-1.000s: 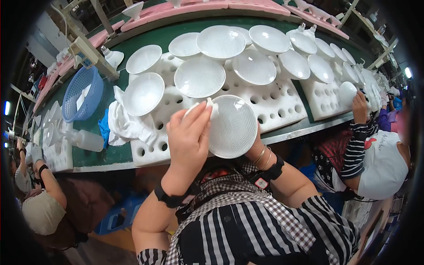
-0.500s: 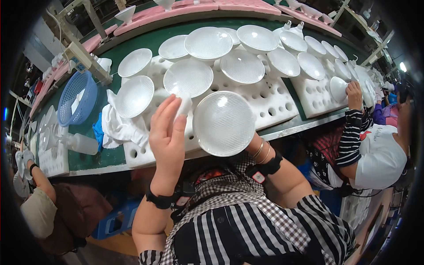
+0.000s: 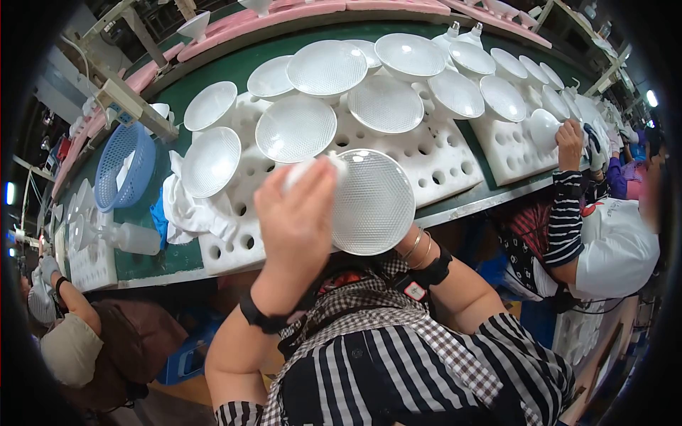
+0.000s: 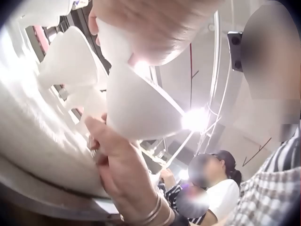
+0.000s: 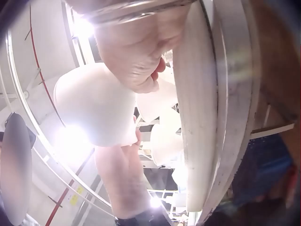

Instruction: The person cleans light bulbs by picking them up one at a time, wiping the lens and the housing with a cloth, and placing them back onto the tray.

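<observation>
A reflector lamp [image 3: 375, 206] with a round, textured white front is tilted up toward me in front of the table. My right hand [image 5: 136, 52] grips it from behind by its narrow end. In the head view the lamp mostly hides that hand, leaving the bangled wrist. My left hand [image 3: 293, 220], blurred, pinches a white cloth [image 3: 302, 174] at the lamp's upper left rim. From the left wrist view, the lamp's smooth white cone [image 4: 141, 106] shows between both hands.
White foam blocks [image 3: 444, 153] with holes hold several more lamps [image 3: 296, 129] on the green table. Left of them are a crumpled white cloth [image 3: 192, 206], a blue basket [image 3: 126, 167] and a plastic bottle [image 3: 138, 239]. People work on both sides, one person's hand [image 3: 570, 144] holding a lamp.
My left hand moved off the lamp's rim to the left with the cloth, then came back to the rim. The lamp stays in my right hand, its tilt slightly changed.
</observation>
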Demonstrator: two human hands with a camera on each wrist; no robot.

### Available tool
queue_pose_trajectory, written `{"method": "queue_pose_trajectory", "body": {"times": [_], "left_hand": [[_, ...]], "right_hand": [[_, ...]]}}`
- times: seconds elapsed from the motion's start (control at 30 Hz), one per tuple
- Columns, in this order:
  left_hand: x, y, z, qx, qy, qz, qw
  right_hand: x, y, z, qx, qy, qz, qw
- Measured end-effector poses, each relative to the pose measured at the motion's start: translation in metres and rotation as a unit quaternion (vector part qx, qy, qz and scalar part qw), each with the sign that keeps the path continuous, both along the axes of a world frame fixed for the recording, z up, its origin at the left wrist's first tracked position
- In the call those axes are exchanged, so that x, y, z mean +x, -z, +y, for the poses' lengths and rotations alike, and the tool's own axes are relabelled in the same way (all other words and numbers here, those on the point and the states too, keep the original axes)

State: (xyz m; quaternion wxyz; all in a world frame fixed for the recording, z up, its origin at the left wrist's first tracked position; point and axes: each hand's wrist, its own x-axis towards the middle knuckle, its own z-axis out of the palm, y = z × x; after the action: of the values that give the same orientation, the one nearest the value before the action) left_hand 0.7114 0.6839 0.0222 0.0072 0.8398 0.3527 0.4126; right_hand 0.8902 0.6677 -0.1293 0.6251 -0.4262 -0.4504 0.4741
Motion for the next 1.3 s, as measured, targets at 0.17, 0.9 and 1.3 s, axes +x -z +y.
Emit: {"method": "queue_pose_trajectory", "body": {"times": [0.17, 0.9, 1.3], "left_hand": [[0.007, -0.008, -0.045, 0.013, 0.134, 0.051, 0.990], [-0.055, 0.055, -0.003, -0.027, -0.160, 0.155, 0.975], [-0.005, -0.017, -0.043, -0.048, 0.150, 0.063, 0.986]], "right_hand": [[0.004, 0.003, -0.004, -0.070, -0.164, 0.536, 0.825], [0.013, 0.013, -0.008, -0.115, -0.117, 0.197, 0.967], [0.003, -0.010, 0.005, -0.016, -0.076, 0.104, 0.992]]}}
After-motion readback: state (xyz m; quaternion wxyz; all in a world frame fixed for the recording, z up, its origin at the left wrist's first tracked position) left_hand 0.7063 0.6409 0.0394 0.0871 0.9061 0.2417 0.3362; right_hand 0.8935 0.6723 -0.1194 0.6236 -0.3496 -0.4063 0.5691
